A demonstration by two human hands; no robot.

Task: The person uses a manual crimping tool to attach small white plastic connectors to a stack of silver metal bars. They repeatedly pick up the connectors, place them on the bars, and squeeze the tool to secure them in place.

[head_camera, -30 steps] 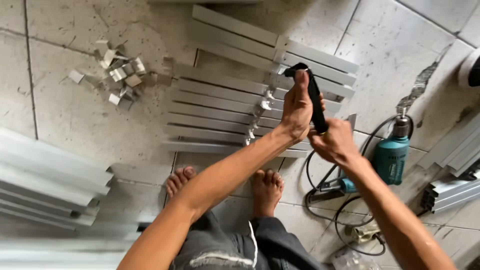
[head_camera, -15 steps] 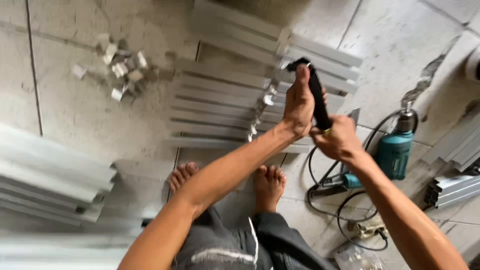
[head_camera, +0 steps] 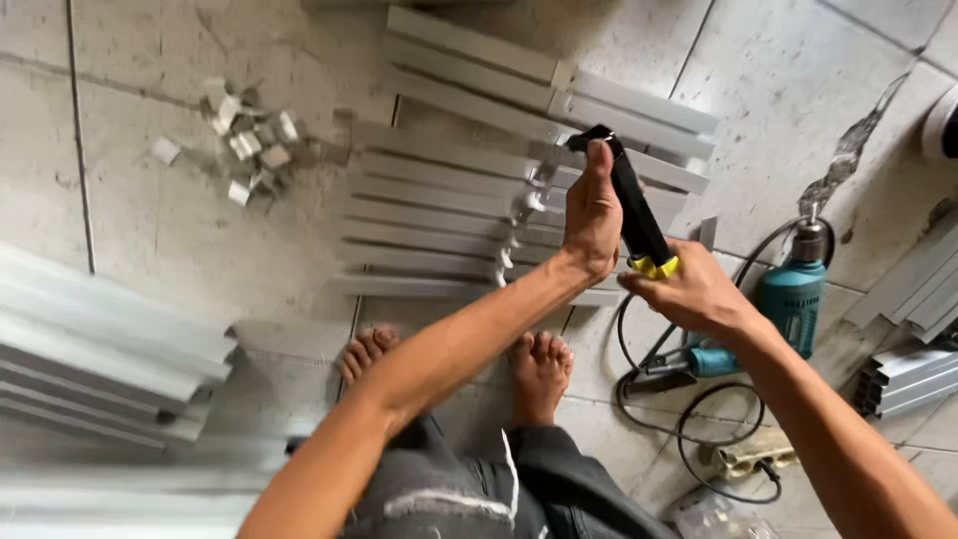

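Nearest the camera: grey trousers [head_camera: 479,499] at the lower edge, two bare feet [head_camera: 544,369] planted on the tiled floor [head_camera: 180,240]. Just right of the feet, a looped black cable [head_camera: 689,419], lying beside a teal power drill [head_camera: 788,299] resting on the tiles.

Above the feet, both forearms stretched forward and meeting. Left hand [head_camera: 591,215] wrapped closed around the black handles of a hand tool [head_camera: 629,200], thumb pointing up along the grip toward its dark head. Right hand [head_camera: 689,292] closed at the lower end of the same tool, fingers pinched by the yellow band there; exact finger hold hard to make out. Tool held upright in the air, tilted slightly, above the row of metal pieces.

Beyond the hands, a row of grey aluminium profiles [head_camera: 439,215] laid side by side on the floor, short connector pieces visible along their middle. To the left, a stack of longer grey profiles [head_camera: 100,369] near the frame edge. Farther back on the left, a small heap of cut metal offcuts [head_camera: 249,150]. At the right edge, more ribbed profile sections [head_camera: 913,369].
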